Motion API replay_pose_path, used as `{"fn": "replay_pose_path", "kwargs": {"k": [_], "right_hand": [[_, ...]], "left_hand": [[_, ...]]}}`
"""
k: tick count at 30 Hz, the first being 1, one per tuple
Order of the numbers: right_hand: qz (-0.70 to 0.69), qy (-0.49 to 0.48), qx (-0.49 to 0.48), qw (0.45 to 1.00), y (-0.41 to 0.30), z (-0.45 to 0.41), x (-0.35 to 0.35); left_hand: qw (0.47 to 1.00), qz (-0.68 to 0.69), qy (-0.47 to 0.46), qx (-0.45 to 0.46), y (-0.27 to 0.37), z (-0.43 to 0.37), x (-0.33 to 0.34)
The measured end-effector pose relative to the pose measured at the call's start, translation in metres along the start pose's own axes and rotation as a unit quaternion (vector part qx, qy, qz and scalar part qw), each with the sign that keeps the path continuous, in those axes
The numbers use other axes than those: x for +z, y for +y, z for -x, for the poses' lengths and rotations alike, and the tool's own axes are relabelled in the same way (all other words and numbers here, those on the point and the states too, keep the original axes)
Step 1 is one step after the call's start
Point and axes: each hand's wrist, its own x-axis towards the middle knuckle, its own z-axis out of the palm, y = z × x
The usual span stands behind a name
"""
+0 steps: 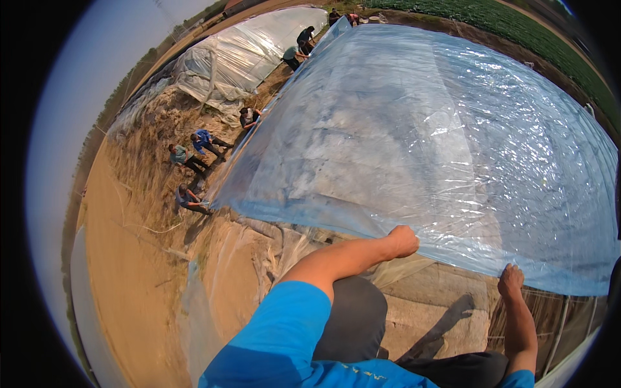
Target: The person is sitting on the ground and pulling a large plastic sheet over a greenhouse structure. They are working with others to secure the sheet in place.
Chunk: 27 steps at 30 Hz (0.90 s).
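A large sheet of clear bluish plastic film (378,131) stretches over a greenhouse frame before me. My left hand (403,241) is closed in a fist on the film's near edge. Farther right, my right hand (512,280) grips the same edge, its fingers curled over it. Between the two hands the blue-tinted border runs fairly straight. Wrinkles and bright glints cover the film's right half. My knees are bent over an earthen wall top (436,291), just below the film's edge.
Several people stand or bend along the film's left side, one (190,199) at its near left corner. Dry straw (140,121) covers the slope behind them. Another film-covered greenhouse (257,43) stands beyond. Metal poles (558,330) show at lower right; a green crop field (485,24) lies far off.
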Motion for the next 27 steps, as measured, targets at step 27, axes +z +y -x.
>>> {"fn": "replay_pose_path", "kwargs": {"k": [27], "right_hand": [[0.009, 0.02, 0.102, 0.995, -0.026, -0.012, -0.067]], "left_hand": [[0.991, -0.102, -0.089, 0.003, 0.001, 0.0, -0.034]]}}
